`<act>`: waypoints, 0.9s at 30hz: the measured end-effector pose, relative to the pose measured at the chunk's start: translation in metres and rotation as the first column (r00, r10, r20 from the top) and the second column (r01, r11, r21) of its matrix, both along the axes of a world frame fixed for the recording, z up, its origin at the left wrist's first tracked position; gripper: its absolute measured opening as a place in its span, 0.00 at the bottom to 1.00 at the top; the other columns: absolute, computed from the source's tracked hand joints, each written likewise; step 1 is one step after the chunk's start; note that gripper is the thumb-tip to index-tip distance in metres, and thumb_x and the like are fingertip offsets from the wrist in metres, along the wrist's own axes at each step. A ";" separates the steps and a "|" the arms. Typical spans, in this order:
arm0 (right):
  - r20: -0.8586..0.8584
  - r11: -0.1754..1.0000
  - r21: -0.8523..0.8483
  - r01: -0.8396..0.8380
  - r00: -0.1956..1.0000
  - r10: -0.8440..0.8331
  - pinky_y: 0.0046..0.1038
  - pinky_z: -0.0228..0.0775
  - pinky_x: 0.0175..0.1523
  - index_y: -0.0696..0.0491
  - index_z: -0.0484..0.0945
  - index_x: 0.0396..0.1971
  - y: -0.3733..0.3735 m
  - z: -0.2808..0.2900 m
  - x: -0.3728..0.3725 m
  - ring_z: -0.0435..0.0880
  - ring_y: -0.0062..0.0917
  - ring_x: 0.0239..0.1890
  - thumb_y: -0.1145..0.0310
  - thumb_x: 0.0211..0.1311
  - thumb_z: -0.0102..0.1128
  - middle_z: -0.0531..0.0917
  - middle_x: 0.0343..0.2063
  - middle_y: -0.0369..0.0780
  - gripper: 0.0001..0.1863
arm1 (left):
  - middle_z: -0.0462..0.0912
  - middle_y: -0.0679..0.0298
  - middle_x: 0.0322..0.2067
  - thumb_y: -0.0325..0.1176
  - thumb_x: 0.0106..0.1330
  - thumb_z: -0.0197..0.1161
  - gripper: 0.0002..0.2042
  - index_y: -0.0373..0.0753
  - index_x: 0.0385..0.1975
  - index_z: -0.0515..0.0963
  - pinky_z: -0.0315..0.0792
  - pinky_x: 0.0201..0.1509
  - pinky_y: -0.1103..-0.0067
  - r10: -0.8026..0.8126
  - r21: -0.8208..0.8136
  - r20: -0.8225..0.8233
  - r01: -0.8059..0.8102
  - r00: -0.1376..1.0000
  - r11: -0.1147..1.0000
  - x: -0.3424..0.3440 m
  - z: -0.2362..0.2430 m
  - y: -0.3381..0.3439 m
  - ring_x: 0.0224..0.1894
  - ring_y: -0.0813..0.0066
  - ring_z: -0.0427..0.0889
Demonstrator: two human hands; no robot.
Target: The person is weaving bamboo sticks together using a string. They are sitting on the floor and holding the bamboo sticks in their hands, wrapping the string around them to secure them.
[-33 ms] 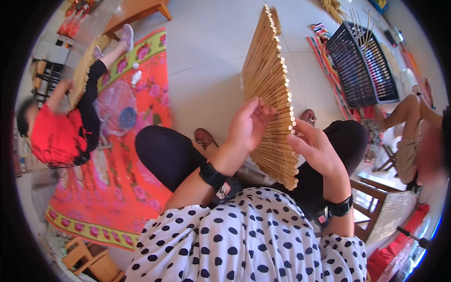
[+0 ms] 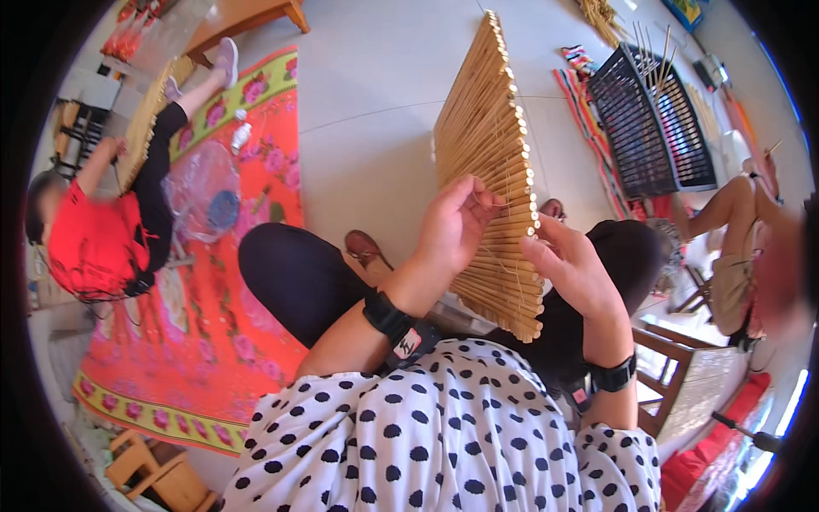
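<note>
A stiff mat of straw-coloured stalks (image 2: 478, 128) stands on edge above my lap, its pale cut ends facing right. Thin thread runs across its left face. My left hand (image 2: 456, 222) is at that face, thumb and forefinger pinched on a fine thread (image 2: 505, 202). On the other side, my right hand (image 2: 580, 269) is at the row of cut ends, its thumb against the edge and its fingers curled beside it, gripping the mat. The mat hides part of these fingertips. Both wrists wear black bands.
At the left a person in red (image 2: 98, 243) holds a similar mat (image 2: 141, 132), beside a red floral floor mat (image 2: 277, 196). A black plastic crate (image 2: 636, 119) with thin sticks stands far right. Another person's bare leg (image 2: 725, 205) and a wooden chair (image 2: 670, 367) are to my right.
The surroundings have shifted slightly left in view. My hands keep nearly the same hold on the thread and mat.
</note>
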State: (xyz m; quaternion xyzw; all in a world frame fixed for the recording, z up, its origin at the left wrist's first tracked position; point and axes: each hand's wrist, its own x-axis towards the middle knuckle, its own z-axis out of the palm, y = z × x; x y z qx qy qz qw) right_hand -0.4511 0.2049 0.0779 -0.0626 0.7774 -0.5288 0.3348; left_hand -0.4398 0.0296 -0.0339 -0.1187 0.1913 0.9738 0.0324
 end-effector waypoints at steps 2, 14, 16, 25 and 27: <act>-0.251 0.968 0.233 0.091 0.968 -0.031 0.27 0.74 0.39 0.64 0.73 0.55 0.001 -0.008 -0.003 0.83 0.25 0.33 0.57 0.61 0.63 0.84 0.35 0.44 0.30 | 0.74 0.65 0.25 0.39 0.73 0.51 0.11 0.40 0.31 0.71 0.71 0.49 0.70 -0.007 0.022 0.036 0.007 0.999 1.000 -0.007 0.010 0.016 0.37 0.66 0.78; -0.447 0.718 0.665 0.208 0.880 0.159 0.41 0.73 0.43 0.58 0.83 0.35 -0.034 -0.016 -0.031 0.83 0.49 0.37 0.54 0.62 0.55 0.83 0.30 0.54 0.20 | 0.63 0.69 0.15 0.39 0.68 0.53 0.12 0.42 0.23 0.68 0.68 0.34 0.70 -0.115 0.264 0.072 0.093 0.991 0.960 -0.030 -0.002 0.020 0.20 0.72 0.67; -0.375 0.776 0.604 0.184 0.924 0.073 0.39 0.74 0.43 0.57 0.83 0.38 -0.025 -0.022 -0.035 0.84 0.46 0.36 0.55 0.62 0.56 0.83 0.29 0.53 0.19 | 0.64 0.69 0.15 0.39 0.69 0.53 0.12 0.42 0.23 0.68 0.70 0.37 0.69 -0.124 0.293 0.015 0.114 0.992 0.949 -0.031 -0.011 0.022 0.21 0.72 0.67; -0.506 0.803 0.533 0.268 0.861 0.049 0.34 0.73 0.41 0.64 0.81 0.36 -0.018 -0.019 -0.034 0.84 0.38 0.31 0.60 0.61 0.59 0.83 0.26 0.52 0.18 | 0.83 0.63 0.36 0.41 0.70 0.55 0.13 0.38 0.38 0.79 0.76 0.46 0.68 -0.274 -0.423 -0.021 0.240 0.962 0.874 -0.032 -0.014 -0.035 0.41 0.66 0.82; -0.469 0.793 0.567 0.221 0.879 0.090 0.33 0.72 0.39 0.65 0.81 0.35 -0.017 -0.027 -0.039 0.83 0.37 0.29 0.61 0.62 0.59 0.83 0.26 0.51 0.18 | 0.84 0.60 0.40 0.43 0.67 0.58 0.15 0.40 0.45 0.81 0.75 0.47 0.71 -0.116 -0.912 0.213 0.240 0.970 0.333 -0.027 -0.044 -0.091 0.44 0.65 0.82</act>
